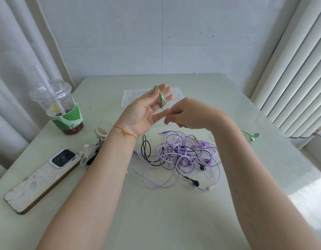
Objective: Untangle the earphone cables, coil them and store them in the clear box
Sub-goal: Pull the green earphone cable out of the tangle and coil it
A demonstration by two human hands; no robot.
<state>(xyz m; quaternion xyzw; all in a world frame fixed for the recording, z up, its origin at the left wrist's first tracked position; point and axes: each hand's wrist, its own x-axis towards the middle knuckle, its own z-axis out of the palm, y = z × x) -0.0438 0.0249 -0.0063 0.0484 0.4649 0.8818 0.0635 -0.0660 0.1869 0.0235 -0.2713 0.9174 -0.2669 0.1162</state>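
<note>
My left hand (143, 112) is raised palm up with its fingers straight, and a green earphone cable (160, 96) is looped around them, its plug end lying across the fingers. My right hand (188, 114) has its fingers curled and pinches that cable just beside my left hand. The cable's green earbuds (254, 137) lie on the table to the right. Behind both hands stands the clear box (179, 92), mostly hidden. Below my hands a tangle of purple and black earphone cables (185, 152) lies on the table.
A plastic drink cup with a straw (60, 105) stands at the left. A phone (42, 177) lies face down near the table's left edge, with white cable ties (94, 148) beside it. Curtains and a tiled wall surround the pale table (156, 213).
</note>
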